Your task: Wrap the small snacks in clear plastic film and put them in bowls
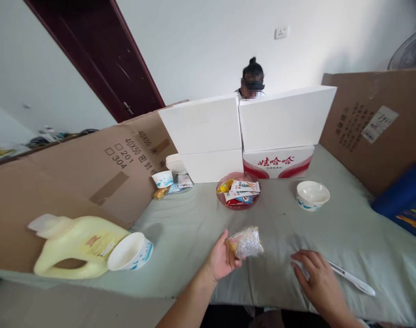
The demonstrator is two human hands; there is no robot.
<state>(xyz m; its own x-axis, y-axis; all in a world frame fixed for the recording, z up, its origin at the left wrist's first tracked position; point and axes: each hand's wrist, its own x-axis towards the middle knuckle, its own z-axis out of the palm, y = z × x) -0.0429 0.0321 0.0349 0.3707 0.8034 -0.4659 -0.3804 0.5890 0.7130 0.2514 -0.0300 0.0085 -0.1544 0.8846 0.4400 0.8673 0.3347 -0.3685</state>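
Observation:
My left hand (222,258) is closed around a small snack packet (247,242) in shiny clear wrapping with some yellow and pink. It holds the packet a little above the grey-green cloth. My right hand (320,281) hovers low over the cloth, fingers apart and slightly bent. Beside and partly under it lies a slim white tool (353,278); its other end is hidden by the hand, so its kind is unclear. Beyond the packet stands a pinkish see-through bowl (221,200) of wrapped snacks. A white paper bowl with blue print (313,196) is at the right.
White boxes (208,127) stand stacked at the back, with a person (252,77) behind them. Cardboard walls (122,164) flank both sides. A yellow jug (81,246) lies at left, touching another paper bowl (130,251). A blue container (404,196) lies at right.

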